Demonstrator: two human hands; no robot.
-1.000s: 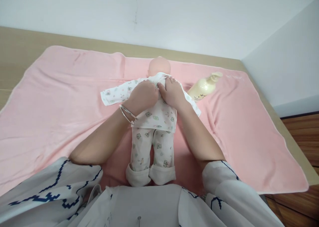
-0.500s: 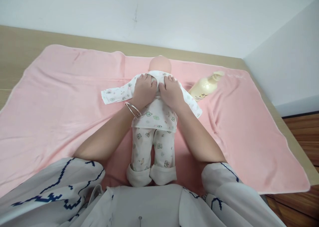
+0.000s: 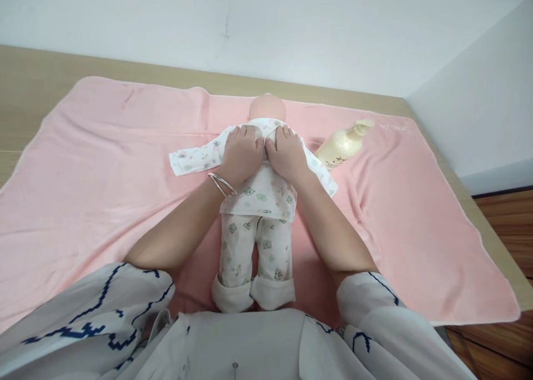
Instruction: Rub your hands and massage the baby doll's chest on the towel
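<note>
A baby doll (image 3: 267, 106) lies on its back on a pink towel (image 3: 100, 163), head away from me. It wears a white printed shirt (image 3: 260, 194) and matching trousers (image 3: 254, 252). My left hand (image 3: 241, 153), with a bangle at the wrist, and my right hand (image 3: 287, 155) rest side by side on the doll's upper chest. Their fingers are closed together over the shirt's front edges just below the collar. The thumbs meet at the middle and are partly hidden.
A cream pump bottle (image 3: 343, 144) lies on its side on the towel, right of the doll. The towel covers a wooden surface (image 3: 25, 80) set against a white wall. The surface's right edge drops to a wooden floor (image 3: 508, 224).
Both hands have slid up the doll's chest toward the collar. The left hand has gone from a rounded fist to fingers reaching the neckline.
</note>
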